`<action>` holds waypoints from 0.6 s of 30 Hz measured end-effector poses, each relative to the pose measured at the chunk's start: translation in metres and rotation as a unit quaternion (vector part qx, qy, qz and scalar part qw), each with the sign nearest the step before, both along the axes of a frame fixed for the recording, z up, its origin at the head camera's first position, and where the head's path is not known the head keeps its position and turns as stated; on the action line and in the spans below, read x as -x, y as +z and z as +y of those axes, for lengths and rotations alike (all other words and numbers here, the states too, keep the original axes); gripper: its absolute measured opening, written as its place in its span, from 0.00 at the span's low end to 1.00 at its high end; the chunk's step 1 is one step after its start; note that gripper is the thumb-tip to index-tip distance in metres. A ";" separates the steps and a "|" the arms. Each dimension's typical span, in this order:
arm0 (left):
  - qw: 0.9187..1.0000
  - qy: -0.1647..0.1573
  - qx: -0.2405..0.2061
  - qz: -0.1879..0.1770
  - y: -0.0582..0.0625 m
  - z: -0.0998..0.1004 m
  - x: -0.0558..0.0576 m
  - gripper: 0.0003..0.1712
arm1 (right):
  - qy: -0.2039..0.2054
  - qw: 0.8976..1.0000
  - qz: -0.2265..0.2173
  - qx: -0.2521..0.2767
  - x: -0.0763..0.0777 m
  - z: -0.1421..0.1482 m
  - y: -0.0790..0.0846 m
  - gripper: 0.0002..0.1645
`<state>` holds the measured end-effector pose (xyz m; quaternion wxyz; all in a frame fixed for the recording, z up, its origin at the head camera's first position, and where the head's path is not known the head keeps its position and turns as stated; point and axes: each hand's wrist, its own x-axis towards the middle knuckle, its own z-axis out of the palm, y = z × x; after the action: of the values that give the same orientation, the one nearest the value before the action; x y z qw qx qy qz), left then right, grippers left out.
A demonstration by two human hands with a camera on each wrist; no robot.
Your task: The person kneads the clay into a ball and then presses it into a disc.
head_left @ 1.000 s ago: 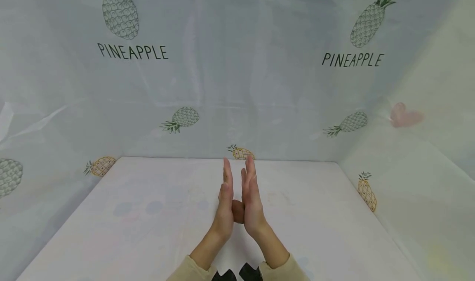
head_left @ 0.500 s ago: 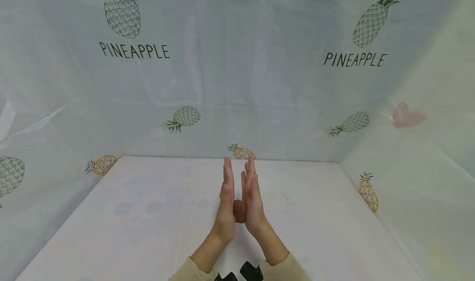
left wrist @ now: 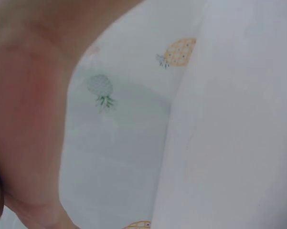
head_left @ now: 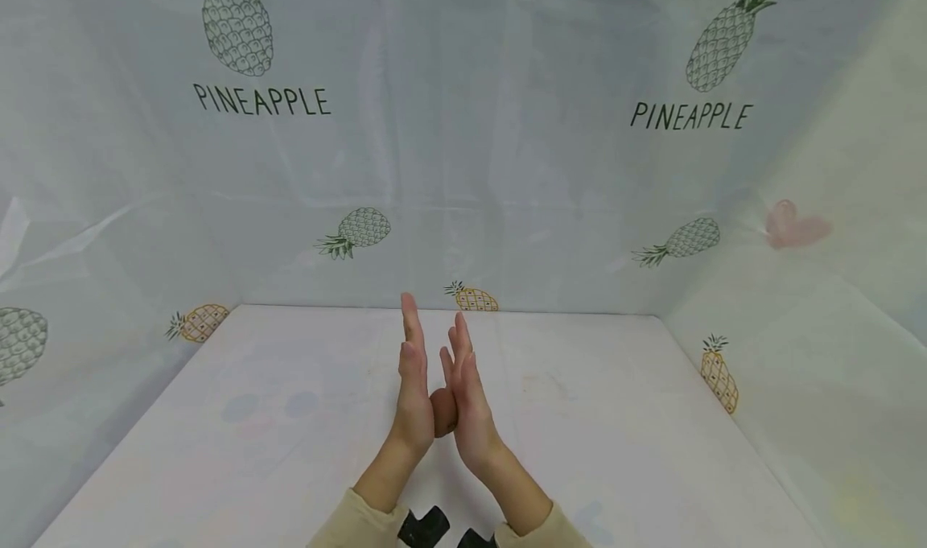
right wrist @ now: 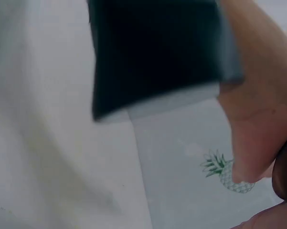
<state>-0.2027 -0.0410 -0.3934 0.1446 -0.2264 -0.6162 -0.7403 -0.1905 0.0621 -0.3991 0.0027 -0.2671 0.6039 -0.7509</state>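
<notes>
In the head view I am holding both hands upright over the white tabletop (head_left: 623, 427), palms facing, with a brown ball (head_left: 444, 413) pressing between them, low down near the heels of the palms. My left hand (head_left: 414, 399) is pointing its fingers straight up and away, lined up edge-on; my right hand (head_left: 471, 415) is reaching up with straight fingers too — slightly fanned, not curling. Cream cuffs (head_left: 362, 520) are wrapping both forearms, with black pieces (head_left: 424, 526) showing between them. Behind, a pale cloth (head_left: 456, 129) is standing as a backdrop, bearing printed pineapples, the word PINEAPPLE and a faint red heart. In the left wrist view, bare skin is filling the left side and a dark brown sliver of the ball is peeking in at the lower left edge; I cannot tell the fingers there. In the right wrist view, a dark blurred block (right wrist: 157, 52) is hanging across the top, and the ball is sitting at the right edge, skin above and below it.
</notes>
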 end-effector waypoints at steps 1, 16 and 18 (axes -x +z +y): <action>1.000 0.002 -0.003 -0.003 0.000 -0.001 0.001 0.38 | 0.000 1.000 0.003 0.000 -0.001 -0.001 0.001 0.37; 0.994 0.052 0.059 -0.070 -0.014 0.006 0.003 0.37 | -0.033 0.999 0.004 0.013 -0.001 0.009 0.012 0.37; 0.994 0.044 0.065 -0.071 -0.016 0.010 0.002 0.37 | -0.042 0.999 0.009 0.020 0.000 0.011 0.013 0.37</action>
<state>-0.2050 -0.0312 -0.4094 0.1177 -0.1550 -0.6809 -0.7060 -0.1909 0.0733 -0.3858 -0.0395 -0.2485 0.5996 -0.7597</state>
